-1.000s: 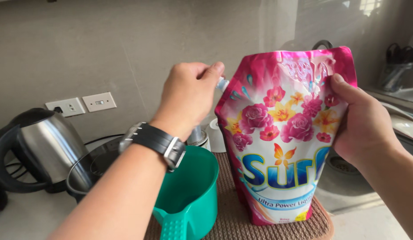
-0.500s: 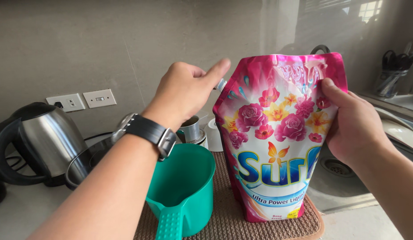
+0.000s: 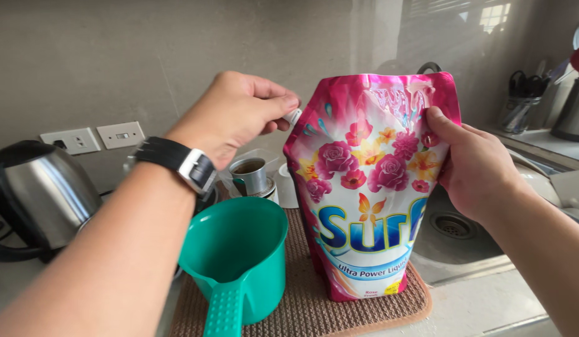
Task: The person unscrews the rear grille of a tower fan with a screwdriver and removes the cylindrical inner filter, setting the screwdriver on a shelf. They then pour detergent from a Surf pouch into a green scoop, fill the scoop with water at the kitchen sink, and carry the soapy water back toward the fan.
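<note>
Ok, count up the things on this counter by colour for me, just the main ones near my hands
Pink: 1, the detergent pouch
Green: 1, the scoop jug
Brown: 1, the mat
Silver: 2, the kettle and metal cup
Total: 5

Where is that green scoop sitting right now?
The green plastic scoop stands at the bottom centre of the head view, on the brown mat, just left of the pink detergent pouch and right of the steel kettle.

Pink flowered plastic refill pouch (image 3: 370, 187): glossy, crinkled film. Teal plastic scoop jug (image 3: 239, 262): smooth, ribbed handle. Brown woven mat (image 3: 302, 293): rough cloth. Steel kettle (image 3: 43, 193): polished metal. Pale stone-look counter (image 3: 489, 306): matt.
</note>
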`<state>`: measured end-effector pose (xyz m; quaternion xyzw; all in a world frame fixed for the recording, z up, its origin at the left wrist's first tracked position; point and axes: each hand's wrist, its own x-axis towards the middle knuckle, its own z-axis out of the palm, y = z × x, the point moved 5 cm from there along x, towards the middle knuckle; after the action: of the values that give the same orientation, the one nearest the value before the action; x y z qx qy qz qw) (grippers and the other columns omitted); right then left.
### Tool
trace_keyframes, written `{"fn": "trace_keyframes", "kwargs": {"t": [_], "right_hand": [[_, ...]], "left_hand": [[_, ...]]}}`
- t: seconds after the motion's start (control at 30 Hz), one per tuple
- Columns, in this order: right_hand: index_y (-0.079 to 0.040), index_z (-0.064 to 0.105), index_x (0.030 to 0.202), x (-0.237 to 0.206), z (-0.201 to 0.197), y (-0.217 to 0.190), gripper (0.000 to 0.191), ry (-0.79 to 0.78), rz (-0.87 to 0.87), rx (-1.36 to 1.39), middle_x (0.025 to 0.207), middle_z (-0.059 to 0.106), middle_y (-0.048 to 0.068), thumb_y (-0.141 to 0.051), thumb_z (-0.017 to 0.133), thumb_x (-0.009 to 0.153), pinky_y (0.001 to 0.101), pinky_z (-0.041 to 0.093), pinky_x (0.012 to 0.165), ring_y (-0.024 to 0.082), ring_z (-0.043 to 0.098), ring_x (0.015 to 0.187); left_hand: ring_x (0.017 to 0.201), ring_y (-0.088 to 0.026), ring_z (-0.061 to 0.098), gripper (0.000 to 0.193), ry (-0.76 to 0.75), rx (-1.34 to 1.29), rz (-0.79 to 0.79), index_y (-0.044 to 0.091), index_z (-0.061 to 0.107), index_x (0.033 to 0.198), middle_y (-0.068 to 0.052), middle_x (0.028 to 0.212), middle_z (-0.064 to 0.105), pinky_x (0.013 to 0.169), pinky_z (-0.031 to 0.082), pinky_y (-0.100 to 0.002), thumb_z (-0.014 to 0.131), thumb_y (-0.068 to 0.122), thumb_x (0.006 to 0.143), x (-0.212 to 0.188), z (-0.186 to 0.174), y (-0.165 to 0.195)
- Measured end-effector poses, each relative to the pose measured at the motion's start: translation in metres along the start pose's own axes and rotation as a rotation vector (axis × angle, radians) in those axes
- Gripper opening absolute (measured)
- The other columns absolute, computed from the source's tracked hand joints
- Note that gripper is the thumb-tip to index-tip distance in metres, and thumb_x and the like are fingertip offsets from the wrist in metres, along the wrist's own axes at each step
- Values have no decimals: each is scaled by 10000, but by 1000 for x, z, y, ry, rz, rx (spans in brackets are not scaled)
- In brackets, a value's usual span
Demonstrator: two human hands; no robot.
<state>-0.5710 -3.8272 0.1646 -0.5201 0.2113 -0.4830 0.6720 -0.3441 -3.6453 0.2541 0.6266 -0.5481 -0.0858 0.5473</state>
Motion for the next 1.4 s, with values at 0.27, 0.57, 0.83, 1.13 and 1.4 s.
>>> {"fn": "trace_keyframes", "kwargs": {"t": [0.27,0.57,0.83,1.13,1.4], "right_hand": [[-53,675,1161,-6,-2,-5,366,-26,10,-122,1120,726,64,-368,590,996,371,521,861,178,667,955],[-80,551,1326,-14,-35,1,450,50,-146,-213,1180,705,44,-319,666,961,360,545,886,210,691,1032],[-67,479,1389,-40,-87,17,518,196,-164,-276,1235,656,54,-242,699,954,379,556,889,220,685,1104],[-56,479,1437,-105,-140,26,540,296,-60,-402,1221,658,86,-206,702,968,389,569,854,250,697,1076],[-5,621,1270,-170,-155,9,327,157,67,-449,1163,715,126,-147,609,975,369,567,877,262,712,1042]], "left_hand": [[754,-126,671,418,220,279,-63,24,766,1076,-43,841,745,665,544,-290,682,397,905,-50,-26,-5],[640,-287,664,868,302,278,-1128,-88,695,969,-197,763,670,596,572,-396,445,739,890,-216,-30,-71],[690,-208,642,520,121,-503,-1075,-32,632,1143,-161,878,678,608,562,-346,668,423,892,-233,36,-90],[597,-143,551,430,57,-709,-867,52,599,1191,-28,793,617,483,455,-306,714,401,969,-290,21,-60],[679,-119,597,437,-336,-819,-866,40,577,1293,-38,804,630,548,487,-272,640,378,1023,-374,56,-2]]}}
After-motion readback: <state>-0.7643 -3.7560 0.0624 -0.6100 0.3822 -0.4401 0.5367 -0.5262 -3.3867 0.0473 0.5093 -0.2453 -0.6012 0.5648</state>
